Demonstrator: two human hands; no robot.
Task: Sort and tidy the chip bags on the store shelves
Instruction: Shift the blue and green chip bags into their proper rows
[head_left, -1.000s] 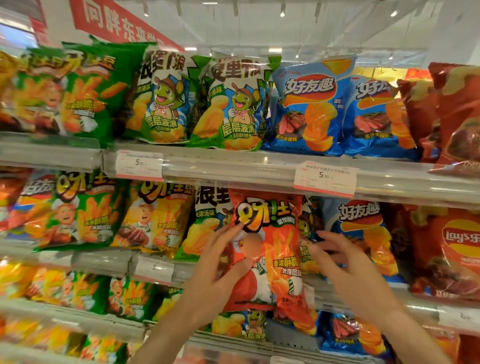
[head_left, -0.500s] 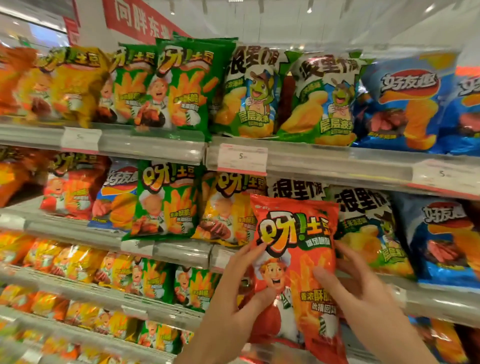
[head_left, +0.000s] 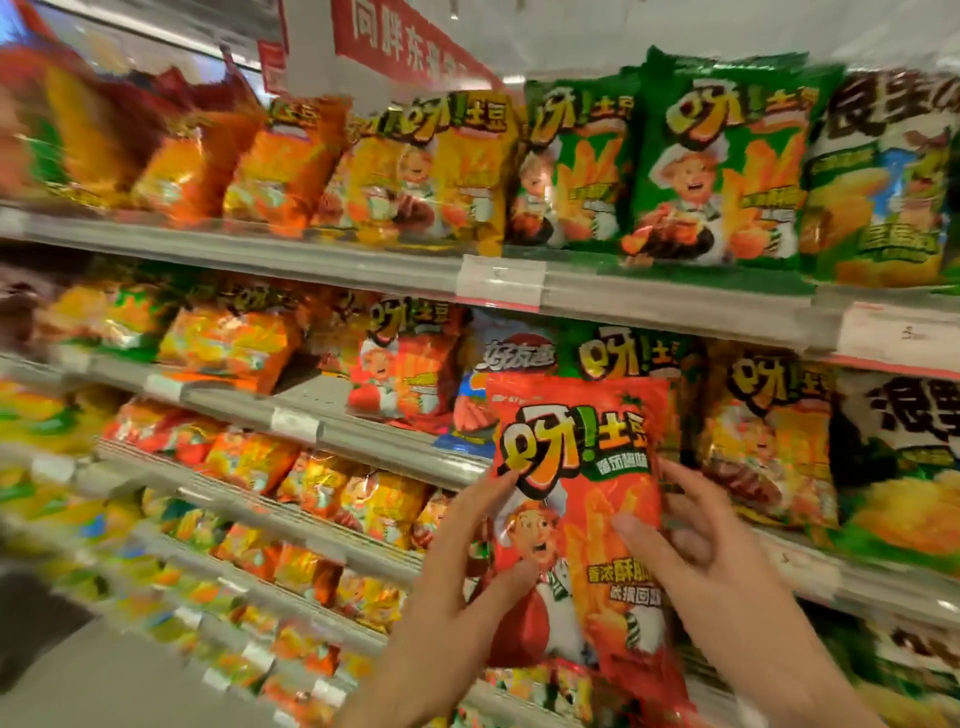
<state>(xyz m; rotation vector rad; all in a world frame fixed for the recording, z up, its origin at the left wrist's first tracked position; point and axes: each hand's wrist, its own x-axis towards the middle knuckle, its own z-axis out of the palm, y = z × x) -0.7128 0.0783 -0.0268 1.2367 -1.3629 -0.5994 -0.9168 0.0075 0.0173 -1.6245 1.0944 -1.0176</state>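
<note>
Item: glossy red-orange foil chip bag (head_left: 582, 499), upright, face out; my left hand (head_left: 457, 587) and right hand (head_left: 696, 566) grip its sides, before the matching red bag (head_left: 405, 358) for sorting.

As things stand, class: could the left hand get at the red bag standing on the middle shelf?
Probably not yet: the left hand is busy gripping the held red bag. The shelf's red bag itself stands unblocked.

gap on middle shelf (head_left: 311, 384) | flanked by orange bags (head_left: 234, 348), red bag (head_left: 405, 364)
</note>
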